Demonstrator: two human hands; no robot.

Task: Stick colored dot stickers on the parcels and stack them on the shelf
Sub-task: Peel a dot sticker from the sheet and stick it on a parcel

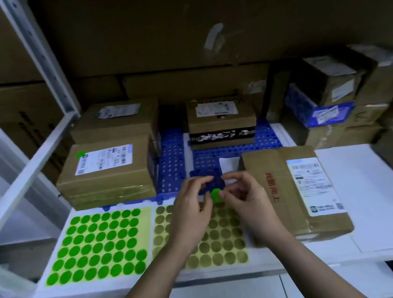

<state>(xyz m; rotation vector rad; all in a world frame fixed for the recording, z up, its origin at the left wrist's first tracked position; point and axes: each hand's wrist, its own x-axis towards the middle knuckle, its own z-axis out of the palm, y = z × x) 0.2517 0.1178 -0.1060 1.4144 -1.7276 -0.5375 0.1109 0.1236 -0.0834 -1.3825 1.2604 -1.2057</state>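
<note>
Both hands are up together over the white shelf (368,187), close in front of the person. A single green dot sticker (215,194) sits between them. The right hand (246,196) pinches it at the thumb and fingertip, fingers curled. The left hand (191,208) is curled in beside it, its fingertips right at the sticker's edge; whether it actually grips the sticker or only touches it is hard to tell from here.

Below the hands lie two sticker sheets side by side on the shelf. The left sheet (97,246) is full of bright green dots. The right sheet (216,244), partly under the wrists, shows only dull olive circles on a yellowish backing.

Just to the right of the hands a flat brown parcel (286,196) lies with a white shipping label on its right side and red printing down its middle. To the left, farther back, a brown box (108,174) carries a white label with a green dot at its top left corner, and it sits in front of another brown box (118,121). Between these, a blue perforated tray (174,163) lies on the shelf, and a box with a black band (221,122) rests on it toward the back. More cardboard boxes are piled at the right (336,91) and large cartons fill the wall behind.
</note>
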